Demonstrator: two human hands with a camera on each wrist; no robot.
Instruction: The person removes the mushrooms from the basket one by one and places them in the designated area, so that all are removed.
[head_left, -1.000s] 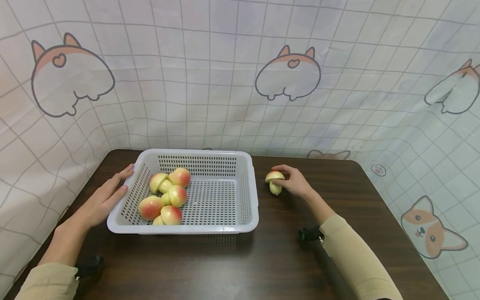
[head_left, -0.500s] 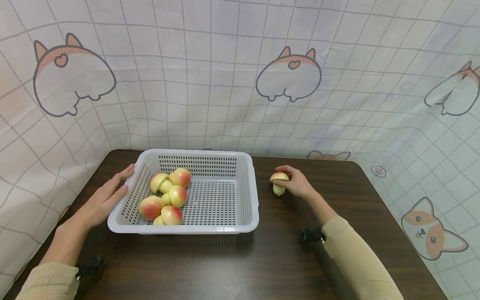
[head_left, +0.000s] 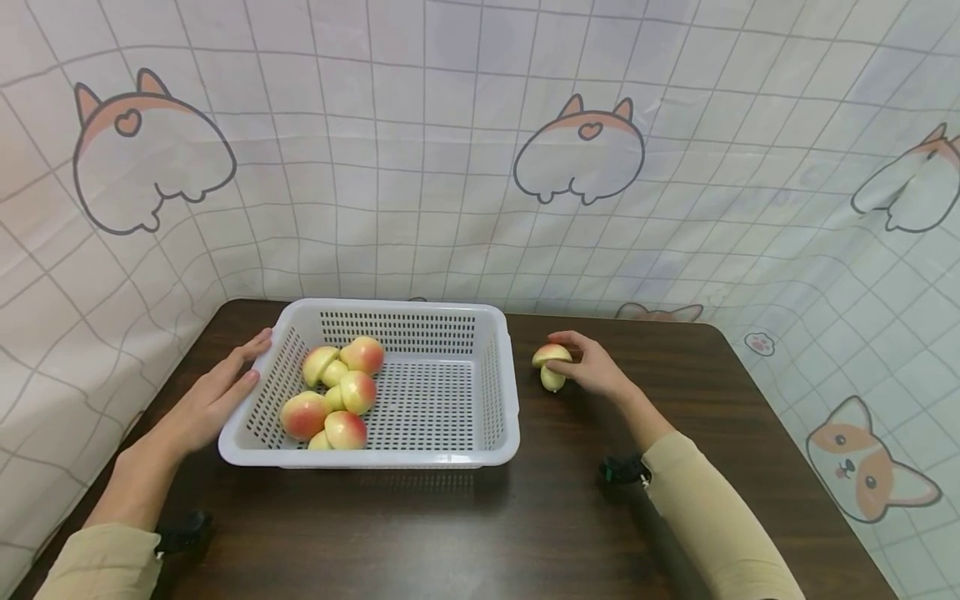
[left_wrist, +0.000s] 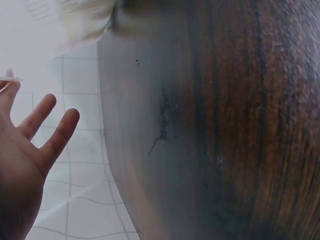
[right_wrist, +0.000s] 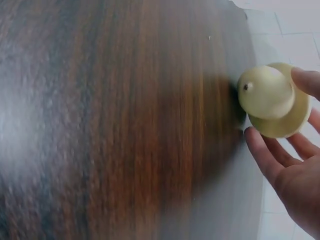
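Note:
My right hand [head_left: 592, 365] pinches a toy mushroom [head_left: 552, 379] between thumb and fingers, to the right of the basket. Its cap is yellow blushed with red, and the pale rounded stem points toward me. In the right wrist view the stem end of the mushroom [right_wrist: 265, 94] faces the camera, with fingertips around the cap. My left hand [head_left: 198, 406] rests with extended fingers on the left rim of a white plastic basket [head_left: 498, 392]. Several similar mushrooms [head_left: 347, 430] lie in the basket's left half. The left wrist view shows the left hand [left_wrist: 25, 165] with its fingers spread.
A dark wood-grain table [head_left: 450, 533] carries the basket. Behind and at both sides hangs a pale checked cloth [head_left: 420, 167] with cartoon dog prints, close to the table's back edge. A small black device [head_left: 183, 532] sits at the left wrist, another black device [head_left: 624, 470] at the right.
My right hand shifts the mushroom slightly right, then a little back left, keeping its hold. The left hand stays at the basket's rim, and the basket's contents look the same.

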